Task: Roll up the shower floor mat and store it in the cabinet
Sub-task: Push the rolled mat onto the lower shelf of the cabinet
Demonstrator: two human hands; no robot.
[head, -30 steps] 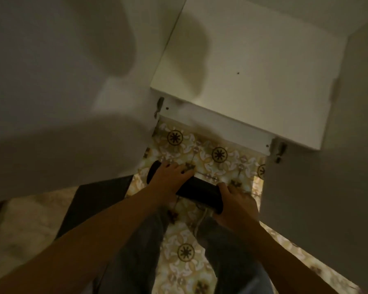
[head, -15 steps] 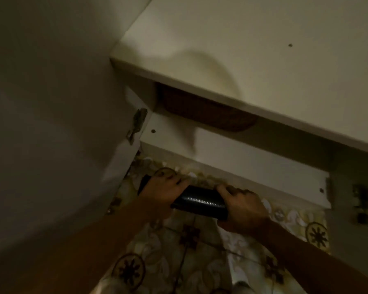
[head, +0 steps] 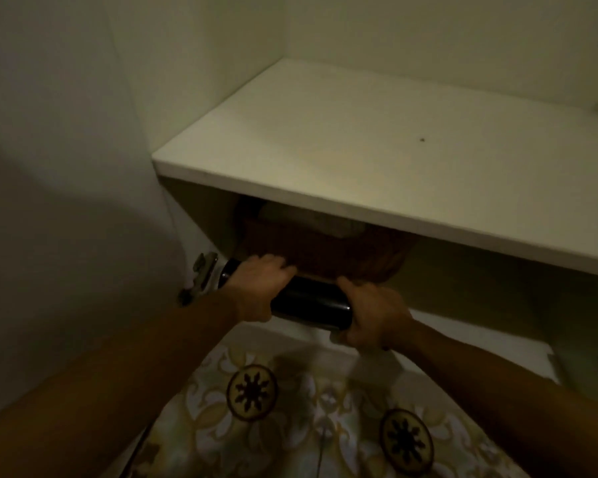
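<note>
The mat [head: 309,305] is fully rolled into a tight dark cylinder and is held level at the mouth of the cabinet's [head: 201,98] lower compartment. Rolling is complete; storage is not.

**Grip.** The left hand [head: 256,288] wraps the roll toward its left end, fingers [head: 277,267] curled over the top and clamped on it. A short stub of the roll projects beyond that hand on the left. The right hand [head: 373,317] clamps the right end in the same manner, fingers [head: 347,284] over the top. The bare middle of the roll shows between the two hands.

**Position.** The roll lies just in front of the lower opening, under the front edge of the shelf [head: 377,150] above the fingers. Directly beyond the fingers, inside the compartment, sits a dark brown basket [head: 325,250]; its contents are too dim to identify. A door hinge [head: 201,279] is fixed to the cabinet wall just left of the left hand. The patterned floor tiles [head: 290,426] lie below the forearms.

**Remaining steps, as judged from this view.**
1. Pass the roll forward into the compartment.
2. Set it down clear of the basket, or on it.
3. Release both hands and withdraw.

Clearance appears limited: the basket fills much of the space beyond the fingers.
</note>
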